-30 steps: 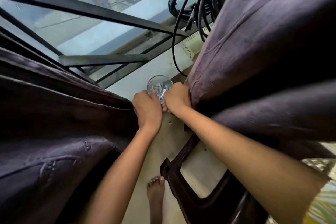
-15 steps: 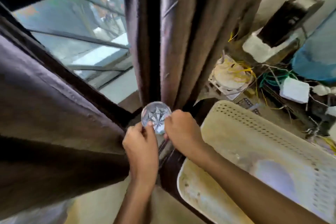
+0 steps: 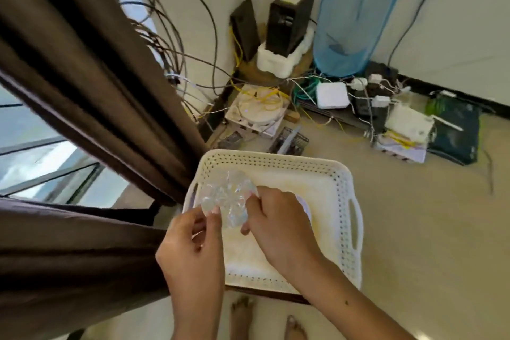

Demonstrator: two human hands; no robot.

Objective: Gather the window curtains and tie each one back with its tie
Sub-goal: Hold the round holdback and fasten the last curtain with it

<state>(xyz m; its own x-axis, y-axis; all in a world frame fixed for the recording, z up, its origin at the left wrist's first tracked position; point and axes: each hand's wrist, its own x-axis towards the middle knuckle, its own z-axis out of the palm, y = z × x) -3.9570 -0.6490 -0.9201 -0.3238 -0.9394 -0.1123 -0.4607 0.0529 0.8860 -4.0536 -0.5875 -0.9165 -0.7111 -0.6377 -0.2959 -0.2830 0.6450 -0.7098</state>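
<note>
Above the cream perforated basket [image 3: 345, 218], both hands pinch a clear faceted tie [image 3: 226, 197], blurred so its outline is hard to make out: the left hand [image 3: 193, 251] holds its lower edge with thumb and forefinger, the right hand [image 3: 278, 223] its right side. The brown curtains [image 3: 91, 83] hang at left, cut off by the frame, partly covering the window [image 3: 41, 163]. Bare floor [image 3: 427, 243] opens to the right; tangled cables [image 3: 171, 44] and small boxes crowd the far wall.
</note>
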